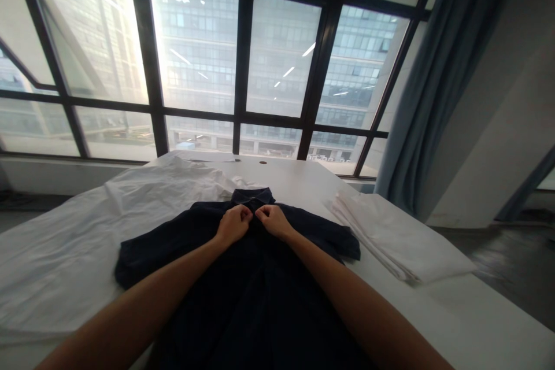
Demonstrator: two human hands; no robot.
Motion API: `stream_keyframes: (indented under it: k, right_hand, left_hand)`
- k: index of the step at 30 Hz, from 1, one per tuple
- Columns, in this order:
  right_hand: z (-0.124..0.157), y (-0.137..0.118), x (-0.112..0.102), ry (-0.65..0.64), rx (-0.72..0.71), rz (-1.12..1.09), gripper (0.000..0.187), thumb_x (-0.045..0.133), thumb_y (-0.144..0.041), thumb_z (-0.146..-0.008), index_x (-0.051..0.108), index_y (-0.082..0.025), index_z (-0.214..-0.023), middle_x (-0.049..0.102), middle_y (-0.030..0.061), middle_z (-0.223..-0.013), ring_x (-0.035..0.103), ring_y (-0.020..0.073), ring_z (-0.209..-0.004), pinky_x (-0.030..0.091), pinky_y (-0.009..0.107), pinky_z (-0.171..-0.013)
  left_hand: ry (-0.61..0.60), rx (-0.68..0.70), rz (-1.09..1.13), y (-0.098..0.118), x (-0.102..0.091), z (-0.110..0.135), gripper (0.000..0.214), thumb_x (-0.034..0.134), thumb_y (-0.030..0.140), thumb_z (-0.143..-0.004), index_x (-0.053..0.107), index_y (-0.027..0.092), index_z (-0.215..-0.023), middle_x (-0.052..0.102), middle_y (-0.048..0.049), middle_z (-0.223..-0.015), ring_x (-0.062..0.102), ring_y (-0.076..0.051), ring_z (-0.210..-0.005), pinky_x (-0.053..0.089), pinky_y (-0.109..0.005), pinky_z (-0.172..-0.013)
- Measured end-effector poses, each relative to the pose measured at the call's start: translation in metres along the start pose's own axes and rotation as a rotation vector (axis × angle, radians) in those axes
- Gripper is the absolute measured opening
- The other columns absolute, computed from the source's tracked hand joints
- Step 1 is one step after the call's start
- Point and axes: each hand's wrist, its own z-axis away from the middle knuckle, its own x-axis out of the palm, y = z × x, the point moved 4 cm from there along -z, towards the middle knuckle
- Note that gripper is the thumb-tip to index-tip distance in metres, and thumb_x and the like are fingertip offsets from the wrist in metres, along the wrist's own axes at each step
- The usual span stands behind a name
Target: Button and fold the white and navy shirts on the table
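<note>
A dark navy polo shirt [260, 295] lies flat on the white table [303, 182], collar away from me. My left hand [235, 224] and my right hand [271, 221] rest side by side just below the collar [252, 196]. Both are closed in a pinch on the shirt's front placket near the neck. Their knuckles almost touch. What lies under the fingertips is too dark to make out.
Crumpled white cloth [130, 208] covers the table's left half. A stack of folded white garments [399, 237] lies at the right. A large window with dark frames [243, 69] stands behind the table, with a blue-grey curtain [437, 87] on its right.
</note>
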Motion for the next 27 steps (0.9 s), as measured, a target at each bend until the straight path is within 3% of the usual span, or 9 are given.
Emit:
stream_keyframes:
  k: [4, 11, 18, 27]
  right_hand:
    - [-0.002, 0.015, 0.005, -0.089, 0.068, -0.152, 0.012, 0.059, -0.022, -0.07, 0.068, -0.014, -0.074, 0.061, -0.0027, -0.06, 0.049, 0.0099, -0.055, 0.038, 0.022, -0.055]
    - [0.0, 0.022, 0.008, 0.009, 0.015, -0.27, 0.017, 0.062, -0.029, -0.068, 0.067, -0.015, -0.077, 0.066, -0.0004, -0.072, 0.055, 0.0122, -0.064, 0.044, 0.025, -0.064]
    - [0.004, 0.024, 0.01, 0.067, -0.049, -0.238, 0.021, 0.063, -0.033, -0.071, 0.069, -0.015, -0.081, 0.07, 0.0036, -0.079, 0.061, 0.0167, -0.072, 0.049, 0.03, -0.071]
    - [0.009, 0.019, 0.008, 0.1, -0.092, -0.216, 0.023, 0.064, -0.033, -0.073, 0.071, -0.015, -0.085, 0.072, 0.0069, -0.084, 0.065, 0.0203, -0.078, 0.051, 0.033, -0.075]
  left_hand:
    - [-0.008, -0.025, -0.054, 0.003, 0.0, 0.001, 0.011, 0.059, 0.026, -0.081, 0.068, 0.02, -0.084, 0.068, -0.0013, -0.074, 0.062, -0.018, -0.071, 0.038, -0.026, -0.06]
    - [-0.019, -0.064, 0.077, -0.007, 0.007, -0.004, 0.016, 0.06, 0.032, -0.08, 0.068, 0.019, -0.078, 0.066, -0.0013, -0.069, 0.06, -0.016, -0.067, 0.037, -0.024, -0.057]
    - [-0.059, -0.04, 0.384, -0.02, 0.016, -0.013, 0.024, 0.062, 0.038, -0.074, 0.066, 0.015, -0.071, 0.056, 0.0019, -0.056, 0.05, -0.012, -0.053, 0.034, -0.022, -0.049]
    - [-0.101, -0.036, 0.407, -0.02, 0.019, -0.012, 0.022, 0.063, 0.037, -0.074, 0.064, 0.015, -0.071, 0.047, 0.0056, -0.049, 0.039, -0.009, -0.045, 0.026, -0.022, -0.045]
